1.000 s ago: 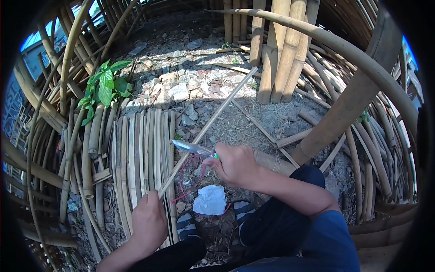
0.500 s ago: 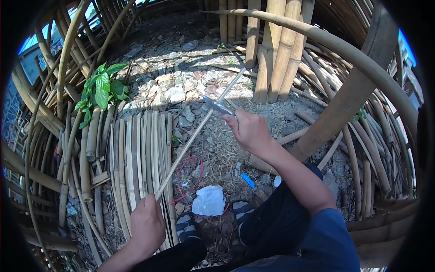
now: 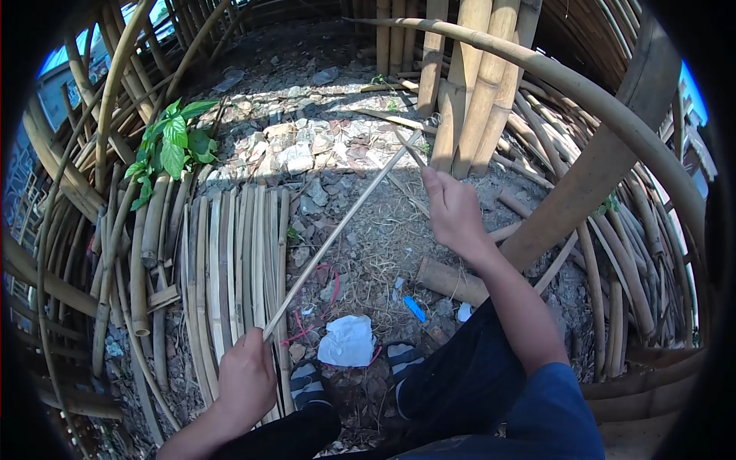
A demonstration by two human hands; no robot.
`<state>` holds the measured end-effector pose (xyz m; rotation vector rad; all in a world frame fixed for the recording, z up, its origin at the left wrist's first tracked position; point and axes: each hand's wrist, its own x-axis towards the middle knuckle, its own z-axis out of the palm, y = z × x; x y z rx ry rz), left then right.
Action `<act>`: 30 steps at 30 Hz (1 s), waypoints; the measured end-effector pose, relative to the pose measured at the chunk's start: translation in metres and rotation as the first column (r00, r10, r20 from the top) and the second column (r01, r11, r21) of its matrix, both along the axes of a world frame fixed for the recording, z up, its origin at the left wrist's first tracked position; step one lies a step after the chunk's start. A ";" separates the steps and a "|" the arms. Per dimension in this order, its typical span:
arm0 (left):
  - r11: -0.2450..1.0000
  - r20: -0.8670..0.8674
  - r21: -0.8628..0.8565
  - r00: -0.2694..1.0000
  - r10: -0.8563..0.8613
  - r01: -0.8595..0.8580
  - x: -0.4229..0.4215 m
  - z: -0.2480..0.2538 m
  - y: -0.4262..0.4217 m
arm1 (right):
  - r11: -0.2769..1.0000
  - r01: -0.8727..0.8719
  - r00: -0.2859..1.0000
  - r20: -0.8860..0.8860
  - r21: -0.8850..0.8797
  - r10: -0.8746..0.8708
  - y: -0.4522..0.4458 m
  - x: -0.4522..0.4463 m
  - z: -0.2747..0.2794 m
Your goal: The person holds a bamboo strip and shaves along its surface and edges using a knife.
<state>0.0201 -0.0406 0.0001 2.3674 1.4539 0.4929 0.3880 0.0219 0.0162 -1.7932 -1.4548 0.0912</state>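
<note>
Outdoors, my left fingers [image 3: 249, 354] clench bamboo strip [image 3: 333, 238], slanting far right over stony ground [image 3: 381, 249]; my right fingers [image 3: 458, 202] grasp knife [image 3: 412, 152] near its far end. Flexing strip could make knife skid.

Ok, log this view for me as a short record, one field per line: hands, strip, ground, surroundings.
left hand: gripping the near end of a thin bamboo strip
right hand: holding a knife, blade by the strip's far end; contact unclear
strip: slanting up and away to the right
ground, left: row of split bamboo
ground, middle: white sheet, blue piece, pink cord
ground, right: short bamboo piece
surroundings: leafy plant, upright posts
</note>
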 end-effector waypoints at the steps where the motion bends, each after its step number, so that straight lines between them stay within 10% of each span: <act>1: 0.999 0.012 -0.032 1.000 -0.006 0.007 0.002 0.000 0.001 | 0.990 -0.136 0.986 0.101 0.024 0.133 -0.009 -0.023 -0.009; 6: 0.999 0.021 -0.046 1.000 -0.009 0.010 0.006 0.005 0.001 | 0.903 -0.425 0.886 0.173 -0.067 0.430 -0.041 -0.094 -0.032; 30: 0.990 0.087 -0.137 0.996 -0.015 0.027 0.005 0.017 -0.005 | 0.978 -0.118 0.875 0.484 0.172 0.021 0.022 -0.013 -0.030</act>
